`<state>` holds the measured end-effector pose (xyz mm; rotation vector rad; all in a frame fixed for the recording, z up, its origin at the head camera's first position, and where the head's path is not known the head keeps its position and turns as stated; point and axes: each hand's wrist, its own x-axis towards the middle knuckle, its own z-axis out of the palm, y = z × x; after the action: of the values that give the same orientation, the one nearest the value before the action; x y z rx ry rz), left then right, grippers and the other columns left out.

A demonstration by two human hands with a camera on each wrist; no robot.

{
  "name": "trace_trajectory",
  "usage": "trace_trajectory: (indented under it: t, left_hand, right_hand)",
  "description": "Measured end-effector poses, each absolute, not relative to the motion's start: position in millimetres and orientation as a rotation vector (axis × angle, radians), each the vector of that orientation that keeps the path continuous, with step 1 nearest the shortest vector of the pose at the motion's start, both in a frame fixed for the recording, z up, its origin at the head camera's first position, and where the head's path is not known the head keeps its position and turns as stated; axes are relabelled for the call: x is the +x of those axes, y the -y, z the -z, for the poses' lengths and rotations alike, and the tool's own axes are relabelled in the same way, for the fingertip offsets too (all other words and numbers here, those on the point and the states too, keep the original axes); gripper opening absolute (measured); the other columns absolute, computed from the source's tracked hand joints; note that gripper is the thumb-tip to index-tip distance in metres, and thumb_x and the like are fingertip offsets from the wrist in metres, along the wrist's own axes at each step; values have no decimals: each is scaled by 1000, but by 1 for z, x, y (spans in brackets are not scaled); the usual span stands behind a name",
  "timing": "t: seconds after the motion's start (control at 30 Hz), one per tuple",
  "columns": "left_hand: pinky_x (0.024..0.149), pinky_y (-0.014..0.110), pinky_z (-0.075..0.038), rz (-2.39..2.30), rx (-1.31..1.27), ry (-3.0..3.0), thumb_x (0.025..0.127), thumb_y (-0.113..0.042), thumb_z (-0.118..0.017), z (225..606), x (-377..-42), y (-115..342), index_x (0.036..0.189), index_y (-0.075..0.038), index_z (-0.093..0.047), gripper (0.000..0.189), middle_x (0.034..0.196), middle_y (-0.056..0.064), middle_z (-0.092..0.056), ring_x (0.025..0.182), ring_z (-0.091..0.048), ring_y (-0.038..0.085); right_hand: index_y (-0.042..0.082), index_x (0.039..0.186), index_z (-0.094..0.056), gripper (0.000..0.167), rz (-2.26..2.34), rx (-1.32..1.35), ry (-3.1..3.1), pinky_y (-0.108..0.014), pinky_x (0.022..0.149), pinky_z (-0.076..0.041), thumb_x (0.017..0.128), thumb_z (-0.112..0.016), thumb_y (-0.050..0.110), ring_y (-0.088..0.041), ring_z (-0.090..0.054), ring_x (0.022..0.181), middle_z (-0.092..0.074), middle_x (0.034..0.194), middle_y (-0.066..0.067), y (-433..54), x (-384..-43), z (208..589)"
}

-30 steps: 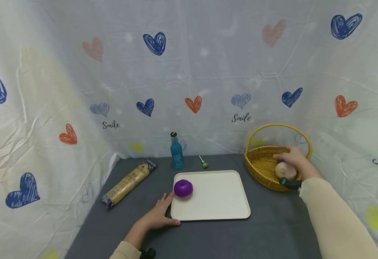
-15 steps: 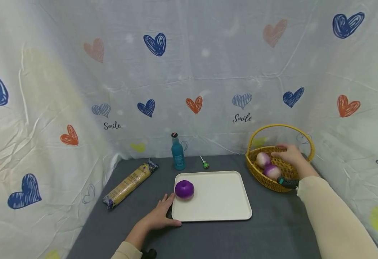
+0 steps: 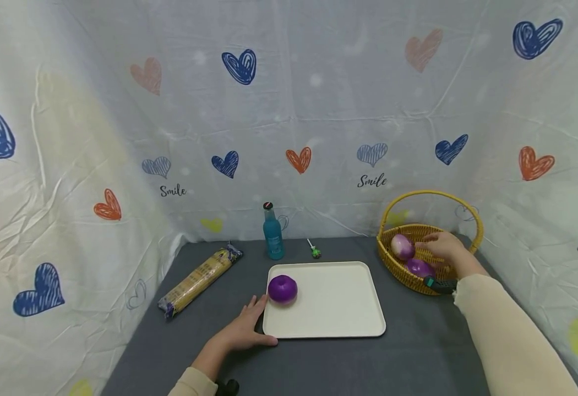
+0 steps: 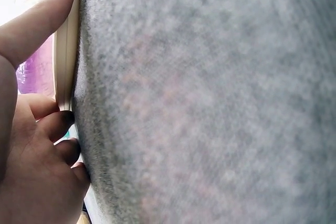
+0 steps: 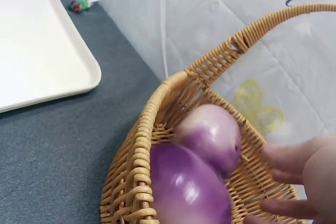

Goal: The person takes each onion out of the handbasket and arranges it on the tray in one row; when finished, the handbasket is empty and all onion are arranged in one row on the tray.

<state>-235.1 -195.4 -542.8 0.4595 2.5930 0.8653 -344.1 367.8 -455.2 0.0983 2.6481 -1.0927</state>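
Two hands were what I watched from afar. The left hand [image 3: 243, 328] lay spread against the left edge of the tray [image 3: 338, 302]; the right hand [image 3: 445, 247], holding nothing, hung loosely spread inside the basket [image 5: 142, 156] beside a paler onion [image 5: 210, 136] and a darker onion [image 5: 189, 184]. A third onion [image 3: 282, 290] sat on the tray's left side. Any lift, I judged, wanted a full cupped hold, clear of the arched handle [image 3: 430, 192].

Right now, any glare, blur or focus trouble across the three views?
Left wrist: gray cloth soft and out of focus over most of the frame, top-left corner washed out near white; right wrist: bright glare spot on the nearer purple vegetable, right hand soft-edged; head: mostly sharp, fairly even light, no strong glare.
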Motion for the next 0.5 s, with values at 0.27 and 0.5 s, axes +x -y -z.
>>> trace_trajectory:
  t: [0.27,0.5]
  left_hand:
    - [120,68,-10,-869,458,-2596,78,-56,-82,540,-233,194,163,-7,-14,119,169,16,-16,155,-3,44]
    - [120,68,-11,-856,470,-2603,79,-57,-81,540,-233,195,163,-6,-14,119,169,16,-16,155,-4,43]
  right_hand:
    - [-2,152,-38,75,1164,-112,-2747,-64,104,-44,100,-61,46,-55,-38,137,-38,153,-33,-360,-348,462]
    - [6,151,-46,70,1111,-229,-2801,-73,108,-32,94,-72,38,-55,-33,140,-43,152,-28,-354,-352,464]
